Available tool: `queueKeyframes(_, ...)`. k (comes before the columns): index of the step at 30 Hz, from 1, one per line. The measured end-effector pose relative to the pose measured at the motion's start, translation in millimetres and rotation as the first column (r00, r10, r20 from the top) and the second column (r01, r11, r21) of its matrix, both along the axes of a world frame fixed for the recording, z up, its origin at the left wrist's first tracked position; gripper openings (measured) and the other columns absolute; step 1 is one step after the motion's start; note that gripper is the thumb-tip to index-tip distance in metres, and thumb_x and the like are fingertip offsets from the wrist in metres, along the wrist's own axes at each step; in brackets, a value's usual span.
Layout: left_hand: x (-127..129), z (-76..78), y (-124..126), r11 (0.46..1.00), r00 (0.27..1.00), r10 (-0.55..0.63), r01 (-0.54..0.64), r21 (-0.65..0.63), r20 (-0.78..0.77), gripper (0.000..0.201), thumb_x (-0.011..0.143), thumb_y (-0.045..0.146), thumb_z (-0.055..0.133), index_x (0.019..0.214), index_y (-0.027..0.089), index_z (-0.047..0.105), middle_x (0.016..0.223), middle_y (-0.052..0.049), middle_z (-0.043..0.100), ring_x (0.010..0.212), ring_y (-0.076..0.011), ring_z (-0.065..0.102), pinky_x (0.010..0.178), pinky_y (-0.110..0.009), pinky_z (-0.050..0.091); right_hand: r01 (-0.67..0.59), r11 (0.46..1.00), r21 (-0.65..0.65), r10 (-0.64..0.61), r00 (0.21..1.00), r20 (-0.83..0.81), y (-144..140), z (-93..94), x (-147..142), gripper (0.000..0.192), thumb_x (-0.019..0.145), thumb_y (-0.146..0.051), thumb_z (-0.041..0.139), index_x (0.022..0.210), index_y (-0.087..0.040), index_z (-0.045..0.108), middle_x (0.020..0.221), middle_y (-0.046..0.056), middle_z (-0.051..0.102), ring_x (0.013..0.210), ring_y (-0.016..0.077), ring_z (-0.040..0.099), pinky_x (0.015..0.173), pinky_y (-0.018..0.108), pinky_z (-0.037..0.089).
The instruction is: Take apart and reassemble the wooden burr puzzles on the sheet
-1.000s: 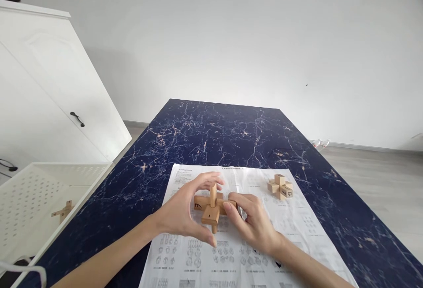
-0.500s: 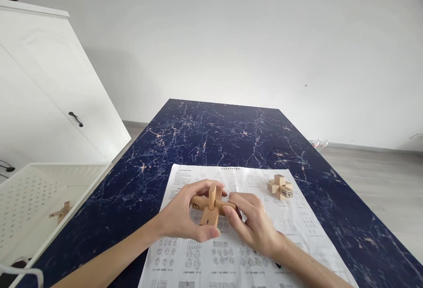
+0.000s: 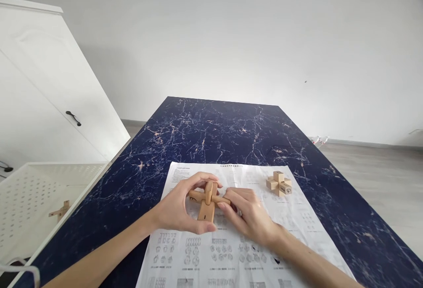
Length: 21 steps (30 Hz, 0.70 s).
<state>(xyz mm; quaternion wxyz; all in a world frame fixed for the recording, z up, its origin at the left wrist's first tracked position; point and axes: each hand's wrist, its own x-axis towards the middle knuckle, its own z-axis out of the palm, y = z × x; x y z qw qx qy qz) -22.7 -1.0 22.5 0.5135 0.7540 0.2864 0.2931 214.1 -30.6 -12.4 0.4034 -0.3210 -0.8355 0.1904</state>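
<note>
Here it is, low in the middle of the frame: a wooden cross of interlocked bars (image 3: 208, 200), right between two bare hands, over a printed sheet (image 3: 244, 257). Its crosswise bar runs left to right, dipping slightly rightward, and a marked slab points toward the bottom edge. The left hand (image 3: 178, 208) makes a wide curve round it, thumb at the slab's near end, fingers bent behind the far side. From the right, the right hand (image 3: 253, 215) pinches the right-hand bar end narrowly between thumb and forefinger. So the bodies of the hands sit on opposite sides, neither clearly nearer, and that crosswise bar points straight into the right pinch. What can't I see? The joint's underside, the far fingertips' contact, and the bar's tip inside the right grip. Left of centre, the bar's mark is partly shaded; the sheet's small print is unreadable from here.
</note>
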Motion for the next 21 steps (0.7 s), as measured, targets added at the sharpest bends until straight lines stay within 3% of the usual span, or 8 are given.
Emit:
queueKeyframes(3,-3,-0.2,5,0.996,0.995,0.004,0.005,0.093,-0.095,0.082,0.067,0.043,0.097,0.138,0.028,0.060,0.135,-0.009,0.068,0.123,-0.0347,0.067,0.108,-0.051,0.054,-0.024,1.000,-0.004,0.025,0.997,0.077,4,-2.9,4,0.032,0.113,-0.027,0.048,0.081,-0.025,0.047,0.069,-0.002,0.053,0.058,0.0160,0.045,0.056,0.033,0.033)
queueKeyframes(7,-3,1.1,8,0.991,0.983,-0.044,0.065,0.119,-0.176,0.084,0.068,0.046,0.097,0.141,0.028,0.060,0.133,-0.009,0.069,0.119,-0.0344,0.068,0.105,-0.052,0.056,-0.071,0.997,-0.022,0.073,0.986,0.150,6,-2.6,8,0.036,0.115,-0.032,0.045,0.080,-0.025,0.047,0.071,-0.001,0.055,0.060,0.0160,0.046,0.057,0.033,0.036)
queueKeyframes(21,-3,-0.8,9,0.993,0.985,-0.037,0.056,0.108,-0.170,0.087,0.065,0.044,0.098,0.142,0.027,0.060,0.135,-0.010,0.070,0.120,-0.0358,0.069,0.106,-0.053,0.055,-0.085,0.995,0.043,0.075,0.978,0.197,7,-2.0,13,0.042,0.117,-0.035,0.043,0.077,-0.022,0.052,0.069,-0.002,0.054,0.059,0.0139,0.042,0.058,0.031,0.032)
